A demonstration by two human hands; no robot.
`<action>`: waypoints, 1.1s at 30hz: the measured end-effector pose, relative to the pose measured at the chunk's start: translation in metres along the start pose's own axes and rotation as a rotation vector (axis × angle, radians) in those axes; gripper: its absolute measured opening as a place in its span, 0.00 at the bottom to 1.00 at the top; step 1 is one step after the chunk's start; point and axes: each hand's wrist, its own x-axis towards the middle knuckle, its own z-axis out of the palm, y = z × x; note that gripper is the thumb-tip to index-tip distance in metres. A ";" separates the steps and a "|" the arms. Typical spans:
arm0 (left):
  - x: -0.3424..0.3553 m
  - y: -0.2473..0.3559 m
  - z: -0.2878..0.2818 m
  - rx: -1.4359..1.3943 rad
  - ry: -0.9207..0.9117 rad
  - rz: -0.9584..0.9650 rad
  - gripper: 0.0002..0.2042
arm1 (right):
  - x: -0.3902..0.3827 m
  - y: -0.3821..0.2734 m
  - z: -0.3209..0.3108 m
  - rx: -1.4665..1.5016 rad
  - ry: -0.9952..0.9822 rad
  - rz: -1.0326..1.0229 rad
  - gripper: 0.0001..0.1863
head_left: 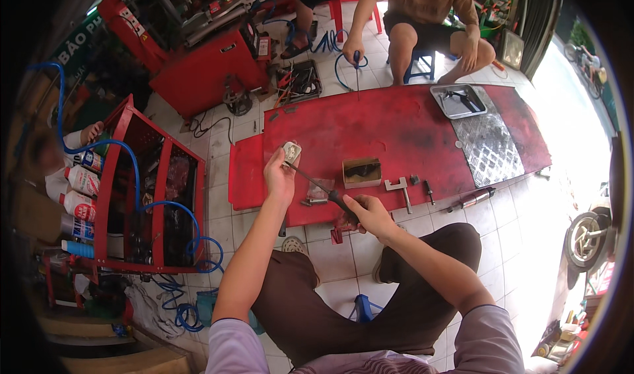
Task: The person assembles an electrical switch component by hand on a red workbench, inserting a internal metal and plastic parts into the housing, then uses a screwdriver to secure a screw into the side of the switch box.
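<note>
Raised over the left end of the red bench, my left hand [280, 181] is closed around a small pale metal part [292, 152]. My right hand [371, 217] grips the dark handle of a long screwdriver [308, 177]. Its shaft slants up and left, and the tip reaches the metal part; whether it touches is too small to tell. Below the shaft lies a clear plastic bag [319, 188]. Just right of it stands an open cardboard box [362, 174] with a black item inside. A C-shaped metal tool [400, 192] lies nearer my right hand.
Across the red bench [396, 136] a seated co-worker's hand [353, 49] holds a blue-handled screwdriver upright. A metal tray [457, 102] sits beside a diamond-plate sheet [494, 151] at the right. A red tool cart [155, 196] with a blue hose stands left.
</note>
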 end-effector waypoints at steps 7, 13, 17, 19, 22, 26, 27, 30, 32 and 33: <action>0.003 -0.009 -0.005 -0.001 -0.002 -0.016 0.11 | 0.003 0.023 0.007 -0.210 0.081 -0.175 0.23; 0.006 -0.008 -0.010 0.029 -0.002 -0.015 0.13 | 0.007 0.014 0.004 -0.017 0.044 -0.018 0.24; 0.006 -0.012 -0.007 0.029 0.006 -0.017 0.13 | 0.012 0.033 0.001 -0.313 0.127 -0.366 0.23; 0.006 -0.010 -0.010 0.011 0.006 -0.018 0.12 | 0.006 0.017 0.001 -0.192 0.026 -0.157 0.21; 0.008 -0.009 -0.010 -0.018 -0.005 -0.019 0.10 | 0.008 0.012 -0.004 0.049 -0.039 0.046 0.19; 0.010 -0.011 -0.008 0.026 -0.002 -0.020 0.12 | 0.002 0.014 0.011 -0.142 0.171 -0.261 0.18; 0.010 -0.011 -0.005 0.040 -0.004 -0.018 0.13 | 0.004 0.015 0.008 -0.129 0.132 -0.241 0.19; 0.007 -0.008 0.000 0.016 -0.028 -0.013 0.11 | 0.008 0.016 -0.003 -0.010 0.016 -0.109 0.19; 0.005 -0.009 -0.002 0.007 -0.055 -0.010 0.12 | 0.005 0.006 -0.005 0.175 -0.053 0.076 0.18; 0.003 -0.009 -0.001 0.003 -0.070 -0.009 0.12 | 0.003 0.005 -0.007 0.255 -0.097 0.117 0.18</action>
